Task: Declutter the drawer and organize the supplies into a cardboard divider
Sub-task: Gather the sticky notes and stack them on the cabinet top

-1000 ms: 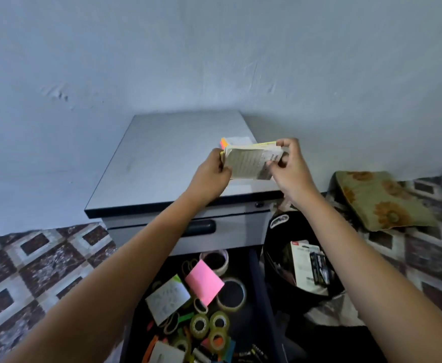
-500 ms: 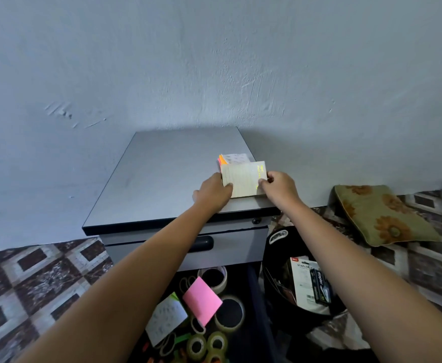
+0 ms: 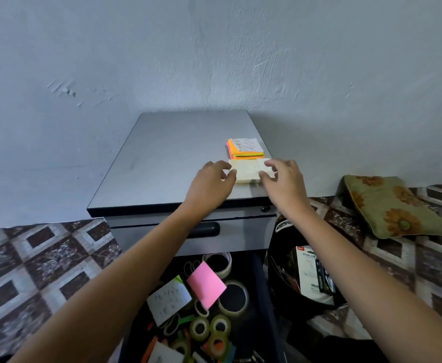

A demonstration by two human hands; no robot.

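Flat on grey cabinet top [image 3: 167, 158], near its right front corner: pale note pad [image 3: 247, 170].

Just behind the pad, on the far side: stack of sticky notes [image 3: 244, 149], orange and yellow with a white sheet uppermost.

Left hand [image 3: 212, 182]: at the pad's left edge, thumb and forefinger curled and pinching that edge.

Right hand [image 3: 285, 179]: at the pad's right edge, fingers curled over the top, thumb against the near side, likewise pinching.

Below the cabinet front, pulled open: drawer [image 3: 267, 297], containing tape rolls [image 3: 200, 327], pink note pad [image 3: 206, 284] and white written note [image 3: 168, 301], loosely overlapped.

Right of the drawer: black bin [image 3: 280, 258] with stapler pack [image 3: 310, 273] upright inside.

Far right, on patterned floor: floral cushion [image 3: 390, 205].
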